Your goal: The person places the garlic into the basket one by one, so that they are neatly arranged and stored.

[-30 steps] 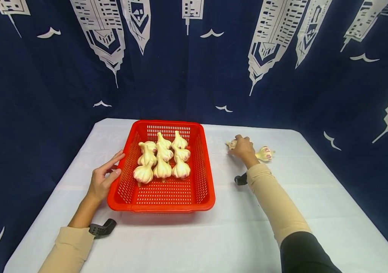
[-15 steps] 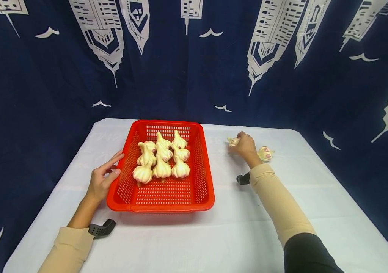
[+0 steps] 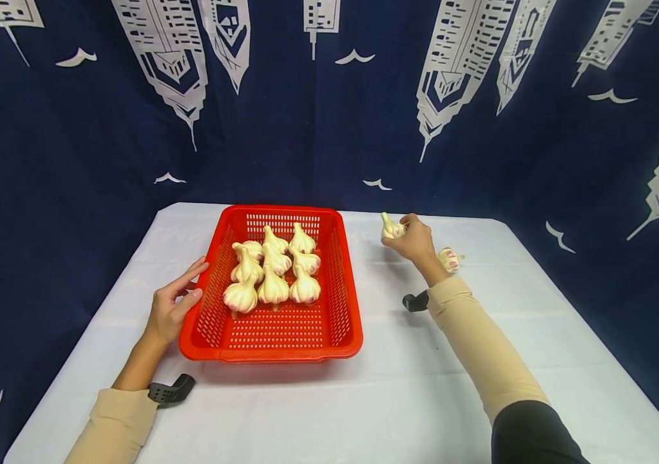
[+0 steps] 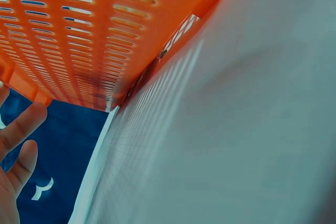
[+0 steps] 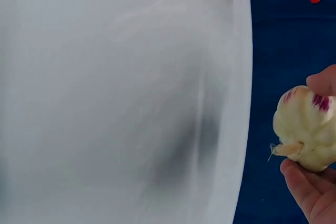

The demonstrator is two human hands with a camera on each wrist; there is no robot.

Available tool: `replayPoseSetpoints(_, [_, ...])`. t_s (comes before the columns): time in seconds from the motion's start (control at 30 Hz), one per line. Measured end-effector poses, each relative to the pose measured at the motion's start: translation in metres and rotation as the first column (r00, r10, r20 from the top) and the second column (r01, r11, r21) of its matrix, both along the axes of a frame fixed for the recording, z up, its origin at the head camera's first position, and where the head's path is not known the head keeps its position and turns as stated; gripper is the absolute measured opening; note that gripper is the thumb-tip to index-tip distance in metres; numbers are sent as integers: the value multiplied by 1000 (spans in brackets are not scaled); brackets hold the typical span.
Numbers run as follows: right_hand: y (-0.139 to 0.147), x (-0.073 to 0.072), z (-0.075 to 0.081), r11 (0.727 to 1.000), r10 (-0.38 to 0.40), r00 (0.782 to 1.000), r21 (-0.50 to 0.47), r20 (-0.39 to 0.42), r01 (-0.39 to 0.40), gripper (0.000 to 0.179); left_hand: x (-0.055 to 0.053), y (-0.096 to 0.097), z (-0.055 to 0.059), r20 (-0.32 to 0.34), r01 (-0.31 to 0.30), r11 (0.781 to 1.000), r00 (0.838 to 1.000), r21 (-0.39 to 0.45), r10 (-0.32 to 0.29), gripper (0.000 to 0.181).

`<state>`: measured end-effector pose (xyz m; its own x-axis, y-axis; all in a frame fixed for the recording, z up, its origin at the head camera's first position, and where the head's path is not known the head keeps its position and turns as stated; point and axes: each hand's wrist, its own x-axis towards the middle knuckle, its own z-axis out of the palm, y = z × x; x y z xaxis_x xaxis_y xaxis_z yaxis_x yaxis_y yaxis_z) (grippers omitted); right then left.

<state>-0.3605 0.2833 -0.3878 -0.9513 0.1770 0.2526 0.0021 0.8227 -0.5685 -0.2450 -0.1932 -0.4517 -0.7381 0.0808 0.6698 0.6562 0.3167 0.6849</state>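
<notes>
My right hand pinches a garlic bulb between thumb and fingers, its stem pointing up, above the far right part of the table. The right wrist view shows that garlic bulb from its root end, with purple streaks on the skin. Another garlic bulb lies on the table just behind the right wrist. At the left rim of a red plastic basket, my left hand rests its fairly straight fingertips and thumb. Inside the basket, several garlic bulbs stand in rows.
A white cloth covers the table. Behind it hangs a dark blue curtain with white building prints. The basket's slotted side fills the upper left of the left wrist view. Black wrist straps are on both arms.
The right hand has lifted the garlic bulb off the table and tilted it from lying sideways to stem up. The left hand and the basket stay in place.
</notes>
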Motion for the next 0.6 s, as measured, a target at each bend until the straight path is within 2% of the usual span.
replayPoseSetpoints(0.03, [-1, 0, 1, 1000, 7, 1000, -4, -13, -7, 66, -3, -2, -4, 3, 0, 1000, 1000, 0, 0, 45])
replayPoseSetpoints(0.27, [-16, 9, 18, 996, 83, 993, -26, -89, -85, 62, -2, -2, -4, 0, 1, 1000, 1000, -1, -1, 45])
replayPoseSetpoints(0.47, [-29, 17, 30, 984, 163, 979, -55, -124, -170, 54, -3, -2, -5, 1, -1, 1000, 1000, -3, 1, 45])
replayPoseSetpoints(0.6, [-37, 23, 37, 970, 215, 970, -88, -115, -225, 51, -2, -2, -4, 5, -1, 1000, 1000, -1, 1, 45])
